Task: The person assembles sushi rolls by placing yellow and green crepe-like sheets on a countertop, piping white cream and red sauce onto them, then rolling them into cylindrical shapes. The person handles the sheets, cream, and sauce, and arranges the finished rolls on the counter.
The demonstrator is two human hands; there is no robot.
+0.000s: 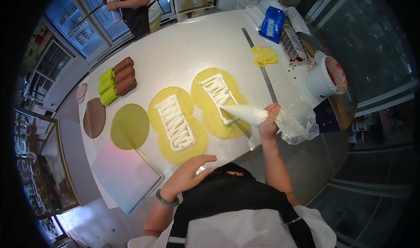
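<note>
My right hand (269, 124) is closed around the neck of a piping bag (245, 113) filled with white cream, its loose clear plastic bunched behind the fist. The bag's tip touches the right-hand pair of overlapping yellow crepes (218, 127), where a rectangular cream outline (216, 88) has zigzag lines in its far part. To the left, another overlapping pair of yellow crepes (192, 147) carries a cream rectangle (174, 122) filled with zigzags. My left hand (190, 173) is open at the table's near edge, just below that pair, holding nothing.
On the left lie green and brown rolls (118, 79), a brown crepe (94, 117), a green crepe (130, 125) and a pastel folder (124, 173). A metal ruler (267, 84), crumpled yellow crepe (264, 55), blue packet (272, 25) and white bucket (326, 77) stand right. Another person (138, 7) is behind the table.
</note>
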